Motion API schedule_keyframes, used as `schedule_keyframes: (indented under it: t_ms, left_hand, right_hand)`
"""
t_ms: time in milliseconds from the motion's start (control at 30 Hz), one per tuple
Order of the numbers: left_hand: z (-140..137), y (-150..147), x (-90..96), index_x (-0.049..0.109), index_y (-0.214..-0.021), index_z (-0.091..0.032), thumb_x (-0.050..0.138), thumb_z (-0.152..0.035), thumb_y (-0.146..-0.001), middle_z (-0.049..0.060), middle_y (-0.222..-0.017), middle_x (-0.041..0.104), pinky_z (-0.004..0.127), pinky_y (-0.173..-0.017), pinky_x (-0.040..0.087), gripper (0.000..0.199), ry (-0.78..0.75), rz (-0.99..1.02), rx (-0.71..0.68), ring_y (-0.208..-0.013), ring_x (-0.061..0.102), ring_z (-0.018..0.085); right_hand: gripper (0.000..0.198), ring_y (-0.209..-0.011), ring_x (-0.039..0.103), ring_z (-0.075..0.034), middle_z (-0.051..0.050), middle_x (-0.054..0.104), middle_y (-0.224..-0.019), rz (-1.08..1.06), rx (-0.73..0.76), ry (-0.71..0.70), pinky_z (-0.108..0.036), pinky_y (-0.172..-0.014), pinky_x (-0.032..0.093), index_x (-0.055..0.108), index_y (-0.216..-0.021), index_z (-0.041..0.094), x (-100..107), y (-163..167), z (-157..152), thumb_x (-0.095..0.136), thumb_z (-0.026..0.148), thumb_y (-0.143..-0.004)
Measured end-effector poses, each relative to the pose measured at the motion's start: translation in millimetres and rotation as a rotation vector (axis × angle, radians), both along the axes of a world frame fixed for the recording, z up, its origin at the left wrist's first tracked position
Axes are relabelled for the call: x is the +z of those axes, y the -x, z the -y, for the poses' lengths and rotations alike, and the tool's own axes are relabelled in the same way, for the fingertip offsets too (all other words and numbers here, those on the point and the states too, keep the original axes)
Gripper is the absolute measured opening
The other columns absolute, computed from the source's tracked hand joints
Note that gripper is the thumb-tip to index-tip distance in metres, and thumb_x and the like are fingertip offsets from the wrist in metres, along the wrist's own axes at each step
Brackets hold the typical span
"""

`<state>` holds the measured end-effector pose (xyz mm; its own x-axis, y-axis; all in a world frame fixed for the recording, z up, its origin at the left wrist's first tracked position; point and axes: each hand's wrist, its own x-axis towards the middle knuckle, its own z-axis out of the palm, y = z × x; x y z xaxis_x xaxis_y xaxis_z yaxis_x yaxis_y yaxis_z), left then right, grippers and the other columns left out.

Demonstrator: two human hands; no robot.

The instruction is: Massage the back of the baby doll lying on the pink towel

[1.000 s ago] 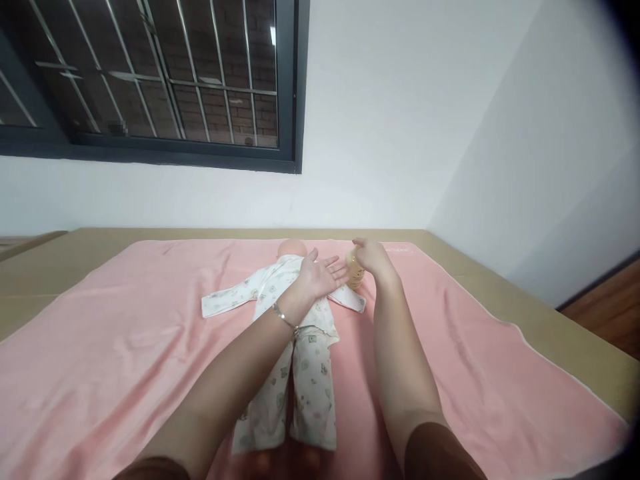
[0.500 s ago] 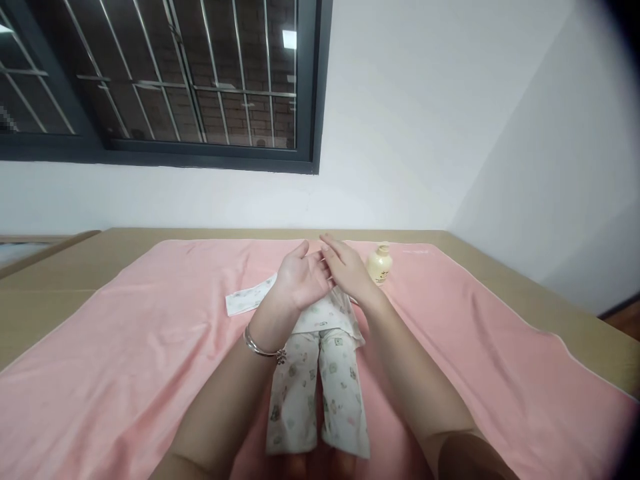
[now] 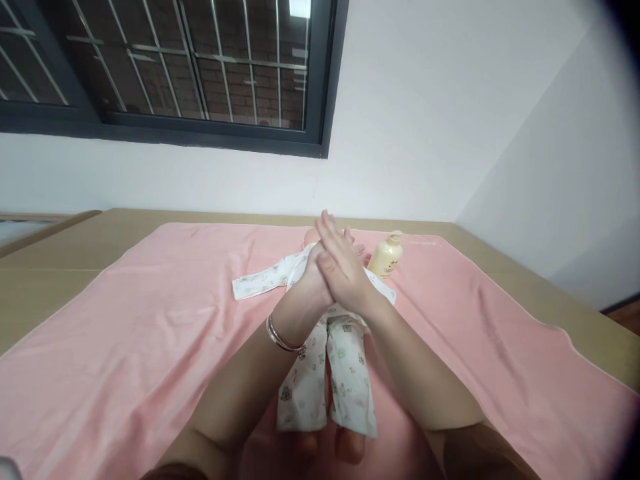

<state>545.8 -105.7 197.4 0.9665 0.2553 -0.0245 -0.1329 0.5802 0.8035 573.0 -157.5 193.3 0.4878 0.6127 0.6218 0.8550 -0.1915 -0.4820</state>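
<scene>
My left hand, with a silver bracelet on its wrist, is pressed palm to palm against my right hand. The fingers of both are stretched out, and I see nothing held between them. Beneath them a baby-sized doll lies on its back in a white printed top and matching trousers. Its bare feet point toward me, while my hands hide its chest and most of its head. A pale yellow pump bottle stands to the right, just beyond my right hand.
A pink blanket with some folds covers most of the wooden surface. Behind it rises a white wall, with a dark-framed, barred window at the upper left.
My hands have come together, the right palm now lying across the left. The doll's right-side sleeve and feet have come into sight, and the view has shifted slightly.
</scene>
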Motion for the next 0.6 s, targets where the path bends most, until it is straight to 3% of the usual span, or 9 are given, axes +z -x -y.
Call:
schedule_keyframes:
  t_ms: [100, 200, 433, 500, 567, 600]
  left_hand:
    - [-6.7, 1.2, 18.2, 0.053, -0.146, -0.03, 0.03, -0.053, -0.105, 0.006, -0.147, 0.057, 0.052, -0.113, 0.047, 0.052, 0.078, 0.041, -0.074, -0.142, 0.05, 0.03]
    - [-22.4, -2.5, 19.1, 0.058, -0.139, -0.025, 0.033, -0.06, -0.103, 0.01, -0.144, 0.059, 0.053, -0.114, 0.046, 0.057, 0.088, 0.06, -0.071, -0.14, 0.051, 0.033]
    - [-79.0, 1.2, 24.0, 0.06, -0.137, -0.022, 0.02, -0.071, -0.101, 0.015, -0.139, 0.061, 0.056, -0.111, 0.044, 0.073, -0.103, 0.057, 0.013, -0.145, 0.043, 0.038]
    - [-74.0, 6.0, 18.1, 0.056, -0.143, -0.023, 0.018, -0.069, -0.102, 0.014, -0.143, 0.058, 0.058, -0.111, 0.042, 0.073, -0.14, 0.1, -0.027, -0.149, 0.037, 0.037]
    - [-50.6, 7.5, 0.9, 0.05, -0.151, -0.027, 0.015, -0.066, -0.103, 0.01, -0.149, 0.054, 0.059, -0.113, 0.038, 0.071, -0.171, 0.144, -0.042, -0.154, 0.029, 0.035]
    - [-34.1, 6.3, -10.4, 0.045, -0.154, -0.034, 0.015, -0.066, -0.102, 0.004, -0.152, 0.052, 0.057, -0.116, 0.036, 0.067, -0.167, 0.164, 0.023, -0.156, 0.025, 0.033]
  right_hand:
    - [0.06, -0.159, 0.006, -0.024, 0.0, 0.022, -0.17, -0.016, -0.083, -0.025, -0.06, -0.127, 0.001, 0.023, -0.164, 0.035, -2.9, -22.7, 3.4, 0.017, 0.058, -0.109]
    - [0.061, -0.159, 0.004, -0.023, 0.001, 0.02, -0.171, -0.005, -0.104, -0.008, -0.06, -0.127, 0.0, 0.02, -0.165, 0.035, -8.6, -27.4, -0.4, 0.014, 0.059, -0.109]
    - [0.073, -0.159, 0.002, -0.027, -0.005, 0.017, -0.171, 0.086, 0.055, 0.086, -0.054, -0.13, 0.005, 0.012, -0.167, 0.022, -13.9, 28.5, -17.3, 0.023, 0.061, -0.107]
    - [0.075, -0.159, 0.002, -0.029, -0.005, 0.017, -0.171, 0.119, 0.086, 0.105, -0.055, -0.13, 0.006, 0.016, -0.167, 0.021, -11.9, 43.4, -17.7, 0.028, 0.063, -0.106]
    - [0.072, -0.159, 0.001, -0.03, -0.004, 0.017, -0.171, 0.151, 0.097, 0.121, -0.057, -0.13, 0.005, 0.025, -0.165, 0.024, -8.2, 49.3, -14.8, 0.03, 0.064, -0.105]
    - [0.069, -0.159, 0.001, -0.03, -0.002, 0.019, -0.171, 0.16, 0.098, 0.128, -0.058, -0.129, 0.005, 0.03, -0.164, 0.027, -5.6, 48.4, -12.1, 0.031, 0.063, -0.105]
